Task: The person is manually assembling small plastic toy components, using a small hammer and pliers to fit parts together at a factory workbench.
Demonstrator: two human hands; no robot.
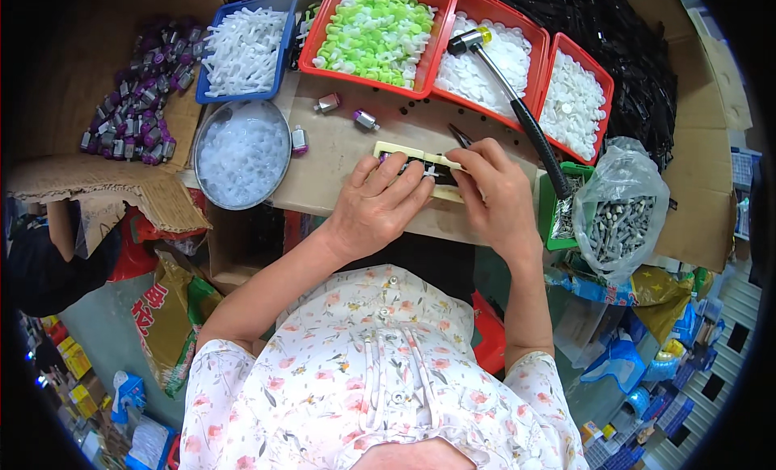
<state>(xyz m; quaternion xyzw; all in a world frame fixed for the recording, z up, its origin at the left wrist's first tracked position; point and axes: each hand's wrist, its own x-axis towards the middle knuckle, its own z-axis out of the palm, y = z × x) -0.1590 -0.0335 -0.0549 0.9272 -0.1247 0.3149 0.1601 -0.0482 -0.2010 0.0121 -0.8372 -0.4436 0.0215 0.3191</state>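
A cream-coloured block-shaped holder [447, 193] lies on the work surface in front of me, with a slim black plastic casing [444, 179] set in it. Small white parts and a bit of purple show inside the casing. My left hand [373, 202] grips the holder's left part, fingers curled over it; its thumb is hidden. At the right end, my right hand [503, 189] pinches the black casing between thumb and fingers; the exact contact is partly covered. A dark pointed tool [460, 136] lies just beyond. Small motors with purple ends [366, 119] lie farther back.
Behind stand a blue tray of white pins [279, 66] and red trays [436, 82] of green and white pieces. A hammer [517, 98] rests across them. Left are a bowl of whitish grease-like material [242, 155] and a motor carton [153, 187]; right, a bag of screws [626, 219].
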